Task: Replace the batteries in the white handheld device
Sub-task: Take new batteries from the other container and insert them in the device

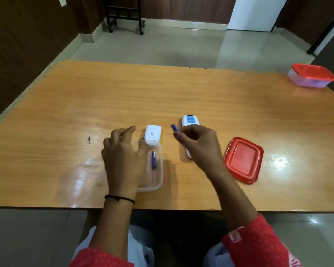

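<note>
A white handheld device (189, 121) lies face down on the wooden table (66, 105), a blue label on its back, its near end hidden by my right hand (197, 145). That hand pinches a small blue battery (175, 128) just left of the device. A white battery cover (152, 135) rests on the far rim of a clear plastic container (158, 182). A second blue battery (153, 159) lies inside the container. My left hand (123, 155) hovers over the container's left side with fingers spread, holding nothing.
A red lid (243, 159) lies on the table right of my right hand. A closed container with a red lid (311, 75) stands at the far right corner. The table's near edge runs just behind my wrists.
</note>
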A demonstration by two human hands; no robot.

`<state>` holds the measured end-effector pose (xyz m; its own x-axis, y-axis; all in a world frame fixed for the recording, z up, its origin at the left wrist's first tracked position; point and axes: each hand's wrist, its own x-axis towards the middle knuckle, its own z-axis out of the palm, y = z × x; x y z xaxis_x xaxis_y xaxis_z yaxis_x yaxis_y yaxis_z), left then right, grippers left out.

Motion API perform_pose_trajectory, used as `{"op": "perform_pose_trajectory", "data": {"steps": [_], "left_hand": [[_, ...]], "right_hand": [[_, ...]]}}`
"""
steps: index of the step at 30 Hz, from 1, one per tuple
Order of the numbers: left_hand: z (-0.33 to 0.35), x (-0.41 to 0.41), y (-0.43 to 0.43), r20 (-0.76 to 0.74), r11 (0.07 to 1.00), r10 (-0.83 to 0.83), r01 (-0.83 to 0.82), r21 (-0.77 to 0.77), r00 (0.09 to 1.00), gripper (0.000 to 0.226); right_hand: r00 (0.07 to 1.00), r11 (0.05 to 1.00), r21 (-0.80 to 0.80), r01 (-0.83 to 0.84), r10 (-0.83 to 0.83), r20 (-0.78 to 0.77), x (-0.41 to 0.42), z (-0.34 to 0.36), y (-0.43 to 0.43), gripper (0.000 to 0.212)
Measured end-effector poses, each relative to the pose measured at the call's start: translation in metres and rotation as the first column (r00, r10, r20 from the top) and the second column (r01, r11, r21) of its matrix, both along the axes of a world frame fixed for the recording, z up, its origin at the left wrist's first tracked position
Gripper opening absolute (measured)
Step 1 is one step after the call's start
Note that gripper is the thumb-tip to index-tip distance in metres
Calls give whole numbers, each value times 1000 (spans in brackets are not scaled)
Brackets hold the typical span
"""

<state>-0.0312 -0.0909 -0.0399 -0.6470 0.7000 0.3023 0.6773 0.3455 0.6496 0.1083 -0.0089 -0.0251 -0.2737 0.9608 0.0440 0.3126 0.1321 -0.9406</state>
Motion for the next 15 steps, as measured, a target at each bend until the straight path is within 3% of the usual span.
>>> {"op": "perform_pose_trajectory", "data": {"steps": [3,7,12,15], "left_hand": [[3,27,18,-144,976,-215,218,3,966,37],[-5,50,44,-197,876,-453,393,-281,870,36],[-10,63,61,-178,793,-537,422,-440,824,37],[-10,63,61,-175,798,-533,422,-430,828,35]], "right_hand": [[990,986,-165,-4,-19,-139,37,-4,16,31],[987,984,-177,0,-28,-160,57,-15,26,33],[988,986,73,148,-145,-45,56,-25,31,17],[985,959,268,94,-128,112,53,-29,27,16]]}}
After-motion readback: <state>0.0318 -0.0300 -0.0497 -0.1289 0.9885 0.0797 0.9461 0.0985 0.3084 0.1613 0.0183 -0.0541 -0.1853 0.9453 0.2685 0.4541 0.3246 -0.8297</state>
